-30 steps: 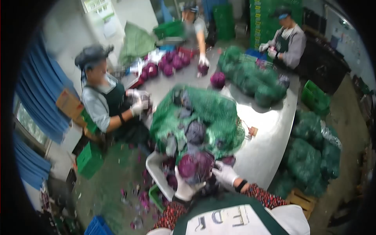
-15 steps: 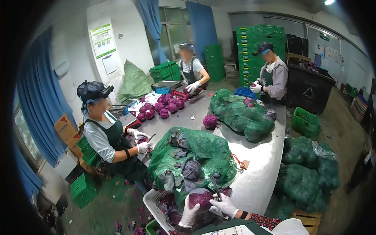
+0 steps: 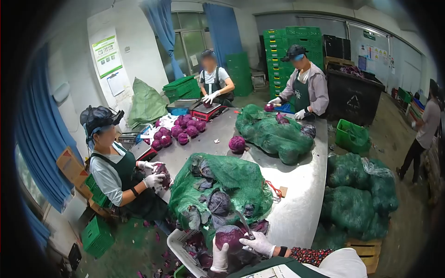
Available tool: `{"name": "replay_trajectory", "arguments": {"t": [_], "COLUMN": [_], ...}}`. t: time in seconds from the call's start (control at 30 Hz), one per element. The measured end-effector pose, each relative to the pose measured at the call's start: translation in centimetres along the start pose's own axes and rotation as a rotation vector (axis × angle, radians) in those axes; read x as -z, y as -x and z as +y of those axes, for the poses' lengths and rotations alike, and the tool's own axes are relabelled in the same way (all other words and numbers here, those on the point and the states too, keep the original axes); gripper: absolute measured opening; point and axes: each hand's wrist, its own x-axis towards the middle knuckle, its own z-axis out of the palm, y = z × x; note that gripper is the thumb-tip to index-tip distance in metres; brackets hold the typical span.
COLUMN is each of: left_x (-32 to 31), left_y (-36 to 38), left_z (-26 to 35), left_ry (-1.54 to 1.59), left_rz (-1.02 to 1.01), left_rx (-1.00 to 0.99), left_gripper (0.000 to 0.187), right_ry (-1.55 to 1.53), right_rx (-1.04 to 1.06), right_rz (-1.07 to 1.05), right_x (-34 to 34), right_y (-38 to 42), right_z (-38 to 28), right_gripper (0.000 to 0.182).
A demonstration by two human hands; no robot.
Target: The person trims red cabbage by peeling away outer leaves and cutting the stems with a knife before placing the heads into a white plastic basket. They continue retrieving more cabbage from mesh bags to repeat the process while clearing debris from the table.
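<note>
My left hand point(image 3: 219, 258), in a white glove, holds a red cabbage point(image 3: 228, 238) from its lower left, over the white basket's edge. A knife point(image 3: 245, 223) with a dark blade stands up out of my gloved right hand point(image 3: 259, 243), whose fingers are closed round it at the cabbage's right side. Just beyond lies a green mesh bag point(image 3: 245, 178) with dark-leaved cabbages point(image 3: 219, 202) on and in it. Loose purple leaves lie in the white basket point(image 3: 178, 248) at the table's near edge.
Three people stand round the metal table point(image 3: 296, 194), handling cabbages; another walks at the far right. Trimmed cabbages point(image 3: 182, 138) lie near scales. A second mesh bag point(image 3: 278, 139) is beyond. Full sacks point(image 3: 350, 204) and a green crate point(image 3: 352, 135) stand right.
The view has shifted slightly right. The person at the left has turned a cabbage between both hands. The person at the back right has spread their hands apart. A walking person has come into view.
</note>
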Motion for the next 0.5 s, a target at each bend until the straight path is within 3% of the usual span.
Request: {"name": "replay_trajectory", "arguments": {"t": [0.07, 0.27, 0.5], "left_x": [0.1, 0.1, -0.7], "left_y": [0.1, 0.2, 0.0], "left_z": [-0.5, -0.9, -0.3], "left_ry": [0.005, 0.017, -0.026], "left_rz": [0.024, 0.041, 0.044], "left_rx": [-0.001, 0.052, 0.004], "left_gripper": [0.080, 0.077, 0.074], "right_ry": [-0.227, -0.145, -0.149], "right_rx": [-0.040, 0.005, -0.007], "right_rz": [-0.009, 0.015, 0.012], "right_x": [-0.3, -0.3, -0.3], "right_y": [-0.1, -0.3, 0.1], "right_z": [1.0, 1.9, 0.8], "right_gripper": [0.038, 0.045, 0.038]}}
